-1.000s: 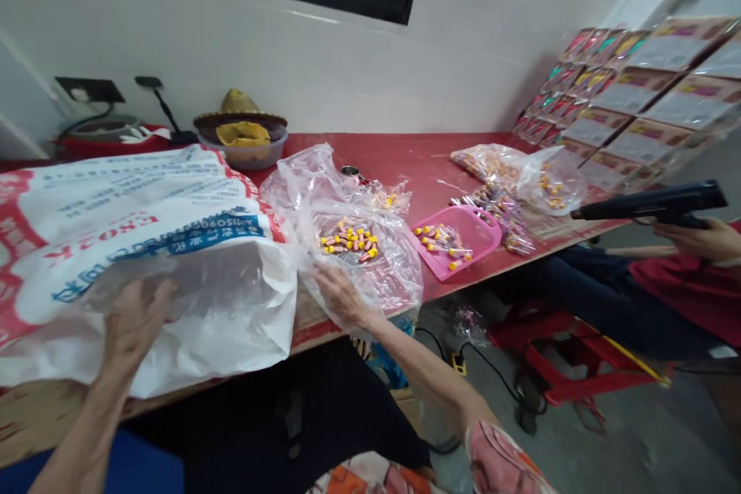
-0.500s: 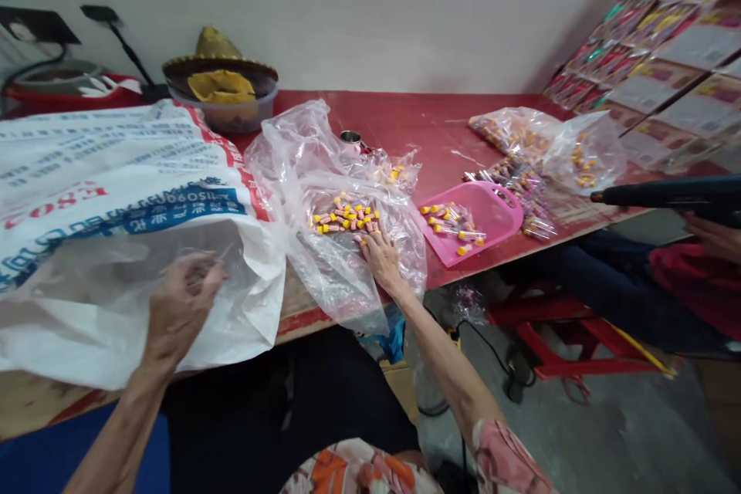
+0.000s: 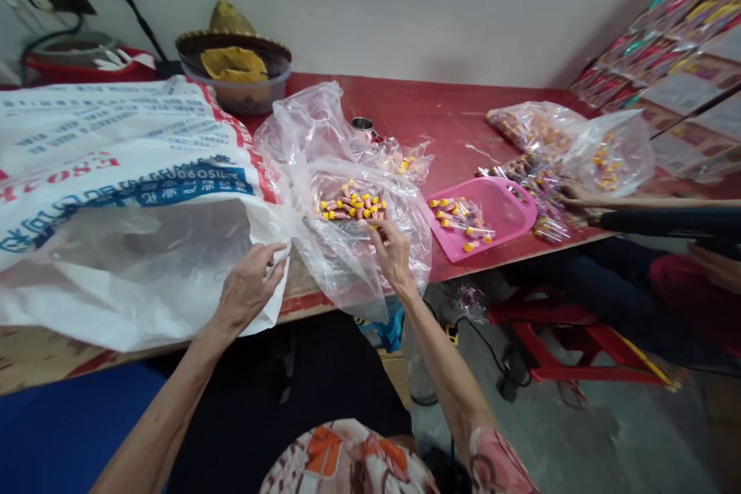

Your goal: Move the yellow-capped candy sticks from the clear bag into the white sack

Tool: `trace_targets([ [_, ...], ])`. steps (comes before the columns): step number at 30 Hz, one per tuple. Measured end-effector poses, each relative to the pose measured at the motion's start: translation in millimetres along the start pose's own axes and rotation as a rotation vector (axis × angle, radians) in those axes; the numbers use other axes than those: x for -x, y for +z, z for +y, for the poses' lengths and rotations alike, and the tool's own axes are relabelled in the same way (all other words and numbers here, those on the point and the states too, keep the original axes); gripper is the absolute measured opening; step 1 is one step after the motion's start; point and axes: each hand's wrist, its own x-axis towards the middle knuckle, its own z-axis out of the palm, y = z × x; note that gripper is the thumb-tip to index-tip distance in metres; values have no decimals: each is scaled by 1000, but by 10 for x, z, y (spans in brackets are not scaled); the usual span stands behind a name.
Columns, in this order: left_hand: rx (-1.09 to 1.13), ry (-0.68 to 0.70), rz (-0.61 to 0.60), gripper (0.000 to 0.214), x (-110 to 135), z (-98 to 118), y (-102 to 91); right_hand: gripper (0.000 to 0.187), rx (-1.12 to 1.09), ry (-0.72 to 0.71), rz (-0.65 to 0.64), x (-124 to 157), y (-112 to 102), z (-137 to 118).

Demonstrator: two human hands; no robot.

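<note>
At the near edge of the red table, the left hand rests against the right corner of a big white printed sack that lies on its side with its mouth toward the person. Its fingers are loosely curled and the thumb stands a little apart above them, all of it against the sack's hem. Whether they pinch the hem cannot be told.

The right hand lies palm down on a crumpled clear plastic bag just right of the sack. Its fingers are straight and slightly spread, gripping nothing, and their tips reach the near side of a small heap of yellow-capped tubes lying on the bag. A pink tray with a few more such tubes sits just beyond the bag on the right. Past it, a co-worker's hand holds a long black tool over the table's edge.

Half a second ago the left hand was further left, bunched on the sack's translucent lining; it has since shifted right to the corner and loosened. The right hand has stayed by the tubes, while a second ago it sat lower, on the bag's near fold.
</note>
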Motion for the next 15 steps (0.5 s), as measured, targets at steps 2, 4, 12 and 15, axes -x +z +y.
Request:
trace_targets([
  [2, -147, 59, -24, 35, 24, 8, -26, 32, -186, -20, -119, 42, 49, -253],
  [4, -235, 113, -55, 34, 42, 10, -52, 35, -307, -6, -270, 113, 152, -457],
  [12, -200, 187, -168, 36, 220, -183, -230, 40, -514, 157, -459, 361, 522, -529],
  [15, -305, 188, -240, 40, 262, -213, -296, 42, -567, 262, -440, 427, 558, -491],
])
